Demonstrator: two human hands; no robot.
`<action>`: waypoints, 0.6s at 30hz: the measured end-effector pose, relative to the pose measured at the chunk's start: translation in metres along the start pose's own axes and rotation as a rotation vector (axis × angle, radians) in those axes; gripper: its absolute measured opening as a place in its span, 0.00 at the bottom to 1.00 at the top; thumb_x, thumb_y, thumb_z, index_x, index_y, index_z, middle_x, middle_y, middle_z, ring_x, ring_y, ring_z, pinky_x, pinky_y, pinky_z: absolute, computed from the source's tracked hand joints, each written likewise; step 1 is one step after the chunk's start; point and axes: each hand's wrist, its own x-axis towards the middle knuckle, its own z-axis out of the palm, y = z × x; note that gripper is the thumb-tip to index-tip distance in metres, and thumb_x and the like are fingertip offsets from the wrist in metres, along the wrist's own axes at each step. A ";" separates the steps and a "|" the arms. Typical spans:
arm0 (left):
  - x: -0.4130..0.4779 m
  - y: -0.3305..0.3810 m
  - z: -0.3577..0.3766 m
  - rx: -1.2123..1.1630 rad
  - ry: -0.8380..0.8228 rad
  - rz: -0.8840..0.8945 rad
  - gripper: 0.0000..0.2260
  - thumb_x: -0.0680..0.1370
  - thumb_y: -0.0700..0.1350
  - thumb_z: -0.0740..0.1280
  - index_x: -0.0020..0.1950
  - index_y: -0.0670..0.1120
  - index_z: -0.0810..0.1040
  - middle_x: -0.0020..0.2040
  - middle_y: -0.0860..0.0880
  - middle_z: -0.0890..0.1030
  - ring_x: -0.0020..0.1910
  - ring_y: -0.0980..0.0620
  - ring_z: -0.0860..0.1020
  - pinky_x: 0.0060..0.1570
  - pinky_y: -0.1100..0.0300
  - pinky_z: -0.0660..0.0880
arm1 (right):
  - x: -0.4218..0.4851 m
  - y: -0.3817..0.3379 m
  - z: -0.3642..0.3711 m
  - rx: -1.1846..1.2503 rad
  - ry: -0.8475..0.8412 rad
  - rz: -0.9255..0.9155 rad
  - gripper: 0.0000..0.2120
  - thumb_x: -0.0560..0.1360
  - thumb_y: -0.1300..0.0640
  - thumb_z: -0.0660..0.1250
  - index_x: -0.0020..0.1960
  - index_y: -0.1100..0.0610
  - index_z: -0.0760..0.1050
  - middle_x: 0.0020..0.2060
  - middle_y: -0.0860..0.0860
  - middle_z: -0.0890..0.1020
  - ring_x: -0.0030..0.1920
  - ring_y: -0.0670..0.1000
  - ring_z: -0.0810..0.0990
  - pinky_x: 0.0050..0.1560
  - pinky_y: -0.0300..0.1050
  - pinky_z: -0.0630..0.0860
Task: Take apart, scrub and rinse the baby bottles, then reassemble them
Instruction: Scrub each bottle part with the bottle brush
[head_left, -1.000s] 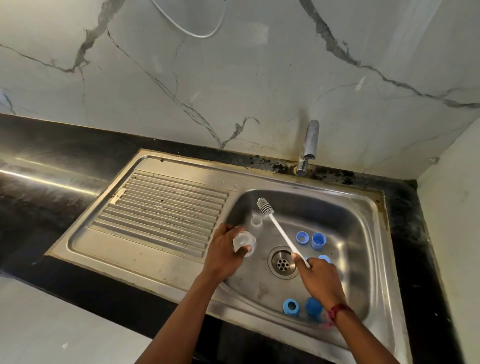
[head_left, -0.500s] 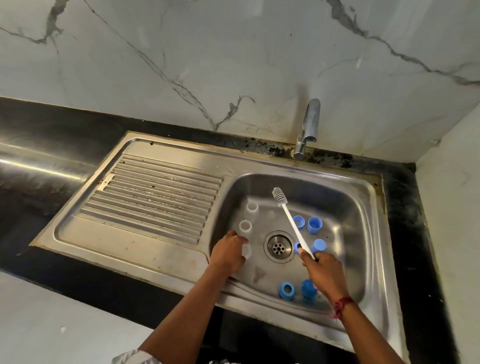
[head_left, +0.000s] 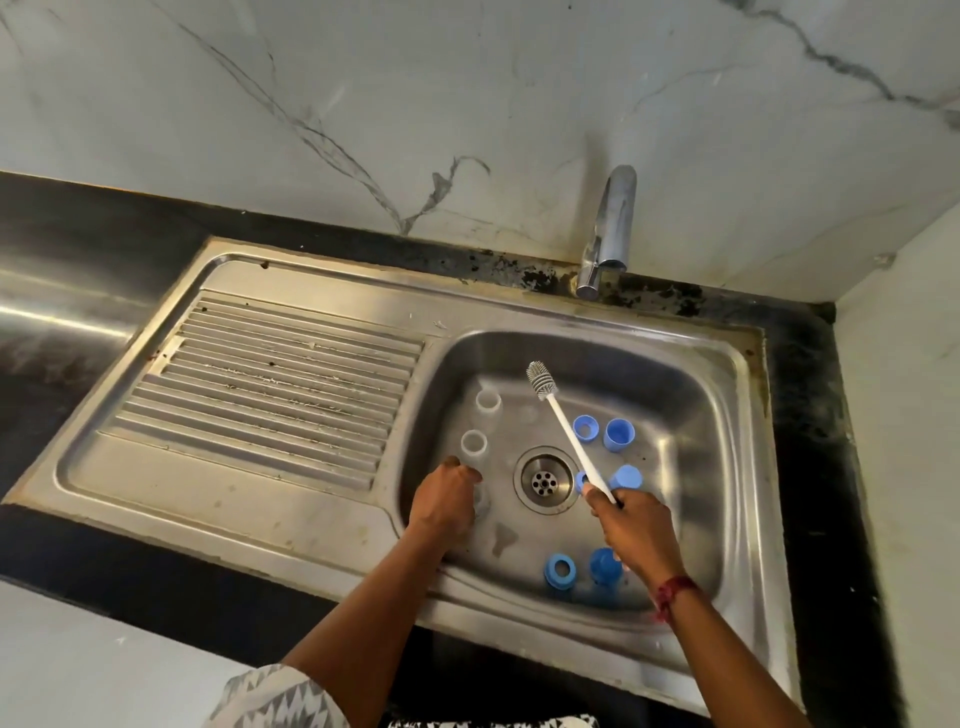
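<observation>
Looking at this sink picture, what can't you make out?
Head view only:
- Whether the left hand grips the clear bottle: its own knuckles hide the fingers.
- The nearest blue cap: partly behind the right hand.
- The end of the brush handle: buried in that fist.

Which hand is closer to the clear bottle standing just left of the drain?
Left. The left hand is right beside the clear bottle, just nearer the person. The right hand, gripping the brush, is on the far side of the drain.
</observation>
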 end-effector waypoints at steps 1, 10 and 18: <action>0.001 0.000 0.000 -0.001 0.005 -0.002 0.20 0.77 0.41 0.70 0.69 0.51 0.77 0.65 0.47 0.75 0.61 0.44 0.78 0.63 0.53 0.74 | 0.001 0.000 0.000 -0.001 -0.001 -0.001 0.20 0.77 0.41 0.66 0.40 0.58 0.78 0.29 0.51 0.78 0.30 0.50 0.75 0.32 0.44 0.73; 0.005 -0.001 0.004 0.006 0.011 -0.011 0.20 0.77 0.43 0.70 0.69 0.50 0.77 0.64 0.46 0.76 0.59 0.43 0.79 0.60 0.53 0.74 | 0.005 0.002 0.006 0.036 -0.049 0.023 0.19 0.78 0.44 0.66 0.41 0.60 0.77 0.28 0.52 0.75 0.28 0.49 0.72 0.30 0.41 0.69; 0.002 -0.001 -0.001 0.021 0.018 -0.029 0.23 0.76 0.44 0.71 0.71 0.51 0.75 0.65 0.46 0.76 0.60 0.43 0.79 0.62 0.53 0.75 | 0.005 0.002 0.001 0.044 -0.042 0.023 0.21 0.78 0.42 0.66 0.41 0.60 0.78 0.28 0.52 0.75 0.29 0.49 0.71 0.30 0.43 0.70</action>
